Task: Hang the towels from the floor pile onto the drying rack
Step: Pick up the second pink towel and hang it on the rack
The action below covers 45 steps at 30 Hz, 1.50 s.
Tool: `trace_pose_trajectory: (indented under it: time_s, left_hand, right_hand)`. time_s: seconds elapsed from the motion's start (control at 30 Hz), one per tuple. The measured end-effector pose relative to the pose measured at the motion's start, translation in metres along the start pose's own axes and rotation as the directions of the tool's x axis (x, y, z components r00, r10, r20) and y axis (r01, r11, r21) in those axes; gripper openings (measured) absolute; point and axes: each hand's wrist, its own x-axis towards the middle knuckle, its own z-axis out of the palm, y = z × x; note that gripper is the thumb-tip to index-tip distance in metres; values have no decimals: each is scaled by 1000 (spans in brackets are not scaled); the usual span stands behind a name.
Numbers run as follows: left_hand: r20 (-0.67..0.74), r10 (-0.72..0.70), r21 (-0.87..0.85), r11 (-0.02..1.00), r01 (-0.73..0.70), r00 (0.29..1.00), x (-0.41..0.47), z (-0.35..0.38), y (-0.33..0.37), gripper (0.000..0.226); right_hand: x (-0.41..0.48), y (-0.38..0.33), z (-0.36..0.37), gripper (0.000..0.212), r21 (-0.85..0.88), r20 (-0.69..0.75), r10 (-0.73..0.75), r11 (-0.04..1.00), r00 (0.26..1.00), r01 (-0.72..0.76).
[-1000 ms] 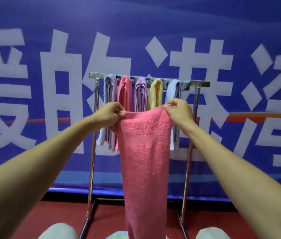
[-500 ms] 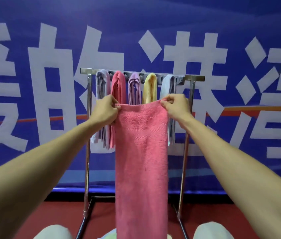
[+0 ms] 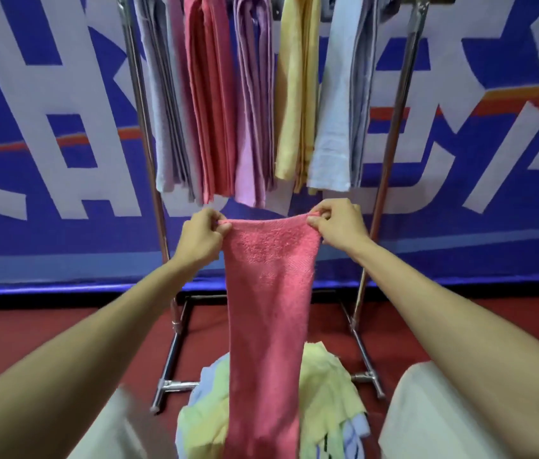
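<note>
A pink towel point(image 3: 268, 309) hangs stretched between my hands in front of the drying rack. My left hand point(image 3: 200, 236) pinches its top left corner and my right hand point(image 3: 337, 223) pinches its top right corner. Its lower end drapes down over the floor pile point(image 3: 327, 389) of yellow, green and blue towels between my knees. The metal drying rack point(image 3: 390, 154) stands just behind, with several towels hung on it: grey, red point(image 3: 210, 104), lilac, yellow and light blue. The pink towel's top edge sits just below their hanging ends.
A blue banner with large white characters point(image 3: 39, 150) covers the wall behind the rack. The rack's chrome feet point(image 3: 172, 376) spread over the red floor on both sides of the pile. My knees in light trousers point(image 3: 427, 419) flank the pile.
The view has tilted down, so the rack's top bar has left the frame and the floor pile shows. My hands keep the same pinch on the towel, which now sits below the hung towels.
</note>
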Motion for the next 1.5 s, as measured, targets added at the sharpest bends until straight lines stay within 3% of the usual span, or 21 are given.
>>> trace_pose_trajectory:
  time_s: [0.13,0.27,0.4,0.53,0.63,0.73,0.83,1.07,1.3,1.5]
  left_hand:
    - [25,-55,-11,998,56,998,-16,32,-38,5]
    - [88,-116,13,993,116,989,-30,50,-66,6]
    - [88,-54,59,997,49,995,-25,54,-67,6]
    - [38,-81,-74,994,83,996,-19,49,-60,8]
    - [50,-200,-237,950,206,979,-26,52,-58,9]
    - [96,-285,-394,869,300,954,-33,54,-54,9]
    - [150,-323,-502,790,353,934,-35,51,-54,16]
    - [140,-328,-598,724,343,934,-39,52,-43,15]
    - [92,-313,-619,725,301,945,-50,69,-34,8]
    - [135,-253,-583,762,283,958,-57,79,-28,9]
  right_hand:
    - [-13,32,26,7,-12,36,69,998,997,-69]
    - [-32,67,43,4,-155,163,91,986,982,-66]
    - [-27,77,45,9,-242,206,82,970,975,-30]
    - [-22,78,42,5,-153,175,80,987,981,-53]
    - [-25,77,40,4,-5,156,194,981,968,-196]
    - [-30,74,35,14,176,228,291,926,929,-333]
    - [-36,68,31,11,285,318,312,869,895,-404]
    - [-44,44,35,8,515,428,293,698,855,-497]
    - [-64,18,65,5,525,466,225,708,856,-472]
    - [-69,17,71,9,531,427,199,735,882,-422]
